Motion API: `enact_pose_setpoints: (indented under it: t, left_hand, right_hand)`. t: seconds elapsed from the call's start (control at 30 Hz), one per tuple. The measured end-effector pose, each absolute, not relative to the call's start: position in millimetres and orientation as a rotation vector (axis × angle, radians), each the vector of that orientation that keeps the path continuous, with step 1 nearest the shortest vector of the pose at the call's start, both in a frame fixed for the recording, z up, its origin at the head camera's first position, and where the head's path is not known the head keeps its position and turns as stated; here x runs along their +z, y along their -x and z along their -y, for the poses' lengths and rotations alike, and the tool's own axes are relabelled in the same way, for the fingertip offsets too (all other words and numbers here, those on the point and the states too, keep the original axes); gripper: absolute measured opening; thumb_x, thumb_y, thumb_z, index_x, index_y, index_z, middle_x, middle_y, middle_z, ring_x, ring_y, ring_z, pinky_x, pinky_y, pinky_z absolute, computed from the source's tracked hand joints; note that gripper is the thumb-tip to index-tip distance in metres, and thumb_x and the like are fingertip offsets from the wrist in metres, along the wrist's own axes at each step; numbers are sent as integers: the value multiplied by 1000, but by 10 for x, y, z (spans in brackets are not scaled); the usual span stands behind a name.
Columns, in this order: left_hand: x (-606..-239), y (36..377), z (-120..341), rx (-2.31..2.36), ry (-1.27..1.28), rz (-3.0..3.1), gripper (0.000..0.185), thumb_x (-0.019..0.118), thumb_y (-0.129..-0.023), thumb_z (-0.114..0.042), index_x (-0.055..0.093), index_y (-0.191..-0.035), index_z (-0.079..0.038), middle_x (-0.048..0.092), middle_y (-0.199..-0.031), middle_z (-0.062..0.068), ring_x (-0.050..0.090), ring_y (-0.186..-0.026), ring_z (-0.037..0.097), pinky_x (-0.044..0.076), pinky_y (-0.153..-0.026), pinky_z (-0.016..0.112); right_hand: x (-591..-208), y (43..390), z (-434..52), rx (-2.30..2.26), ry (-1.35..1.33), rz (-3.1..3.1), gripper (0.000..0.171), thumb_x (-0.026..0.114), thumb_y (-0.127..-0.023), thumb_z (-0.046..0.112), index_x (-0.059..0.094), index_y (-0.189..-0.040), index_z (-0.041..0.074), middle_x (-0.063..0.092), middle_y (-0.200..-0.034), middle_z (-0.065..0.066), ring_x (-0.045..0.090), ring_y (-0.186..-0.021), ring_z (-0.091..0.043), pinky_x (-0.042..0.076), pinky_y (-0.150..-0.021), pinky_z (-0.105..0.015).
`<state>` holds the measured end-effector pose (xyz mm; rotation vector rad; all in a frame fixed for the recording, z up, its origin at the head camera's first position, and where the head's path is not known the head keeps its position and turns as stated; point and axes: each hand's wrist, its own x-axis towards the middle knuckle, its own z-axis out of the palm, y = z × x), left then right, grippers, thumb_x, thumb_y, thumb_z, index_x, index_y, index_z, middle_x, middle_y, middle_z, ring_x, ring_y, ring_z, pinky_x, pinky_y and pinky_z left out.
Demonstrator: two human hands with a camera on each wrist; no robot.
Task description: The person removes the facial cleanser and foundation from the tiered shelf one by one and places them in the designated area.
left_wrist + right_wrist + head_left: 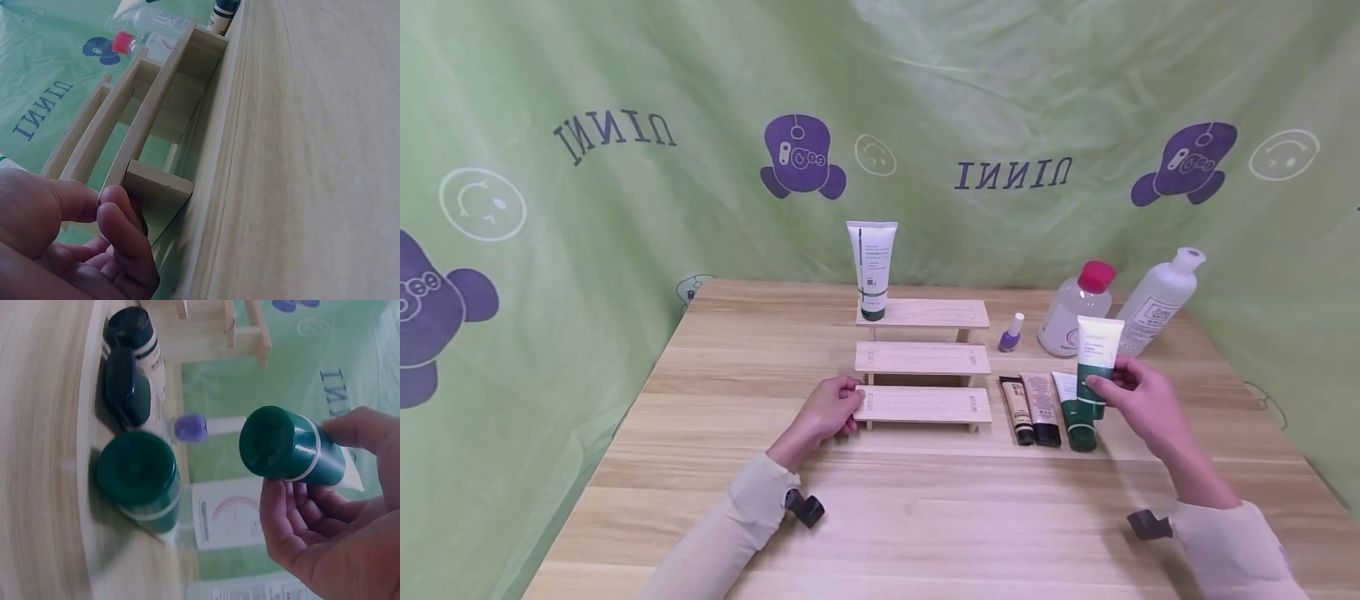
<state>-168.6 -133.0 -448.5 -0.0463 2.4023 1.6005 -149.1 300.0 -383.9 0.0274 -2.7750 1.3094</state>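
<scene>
My left hand (827,408) pinches the left end of the lowest step of a three-step wooden stand (922,405); in the left wrist view, thumb and finger meet at the board's edge (134,140). Between thumb and fingers, my right hand (1138,398) holds a small white-and-green tube (1097,343), its green cap (269,442) downward. It is raised over another green-and-white tube (1081,427) lying on the table. Beside that lie a pinkish tube (1041,404) and a beige tube (1017,407), both with black caps. A larger white tube (874,262) stands upright on the top step's left end.
Behind the lying tubes are a purple nail polish bottle (1010,335), a clear bottle with a red cap (1063,317) and a tilted white bottle (1161,300). A green printed curtain (925,100) hangs behind the wooden table (970,525).
</scene>
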Motion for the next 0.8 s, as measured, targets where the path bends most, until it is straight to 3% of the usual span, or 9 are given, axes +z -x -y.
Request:
enact_pose_setpoints:
  t: [0.37,0.53,0.8]
  left_hand:
    - [-4504,1693,1335,1597,39,-2411,33,55,-97,-13,57,-125,5,61,-70,7,56,-48,14,47,-43,23]
    - [-4506,1691,1336,1596,37,-2414,32,55,-97,-12,58,-124,5,60,-69,6,55,-48,14,47,-42,23]
    - [-4488,1691,1327,1602,46,-2401,36,56,-96,-14,56,-127,5,62,-72,7,56,-49,14,47,-43,23]
  right_hand:
    - [-3951,1443,-3309,1488,75,2908,59,55,-100,28,39,-133,-19,53,-119,-27,58,-83,2,56,-73,-20]
    - [-4018,1413,-3400,1491,168,3000,69,55,-100,33,33,-136,-21,50,-123,-33,59,-87,-3,55,-74,-21]
    - [-4100,1410,-3441,1320,244,3093,59,59,-97,36,47,-121,-17,59,-108,-25,61,-87,-17,54,-70,-26]
